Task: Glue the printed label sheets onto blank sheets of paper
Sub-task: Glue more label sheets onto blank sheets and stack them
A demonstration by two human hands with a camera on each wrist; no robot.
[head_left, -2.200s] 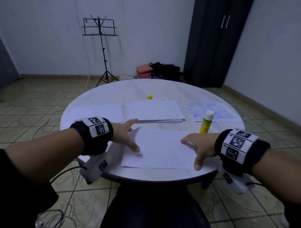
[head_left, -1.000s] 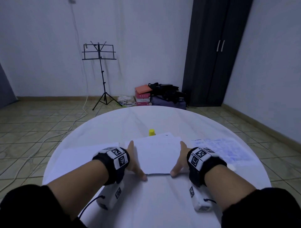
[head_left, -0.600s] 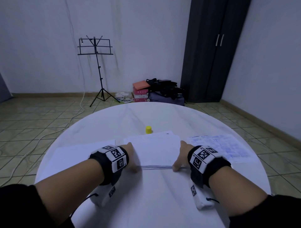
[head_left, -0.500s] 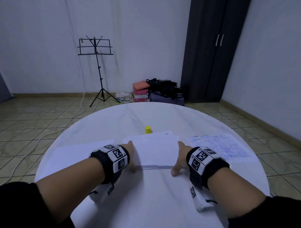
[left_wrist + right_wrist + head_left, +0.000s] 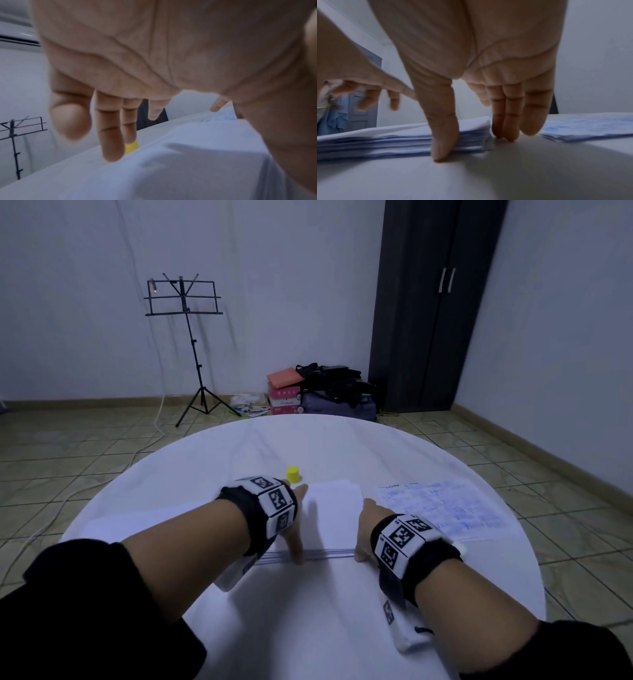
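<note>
Round tabletop [image 5: 342, 446]: our left hand [image 5: 298, 522] and right hand [image 5: 365, 529], fingers straight, square paper stack [image 5: 334, 515]; uneven push could skew sheets toward printed labels [image 5: 442, 505] at 3 o'clock.

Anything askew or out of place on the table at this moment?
Only small things. The stack of blank sheets is not squared: its near edges are staggered, and the top sheet lifts at the left. Both hands, left hand and right hand, flank it. The yellow glue cap sits off by itself; the glue stick is not visible.
</note>
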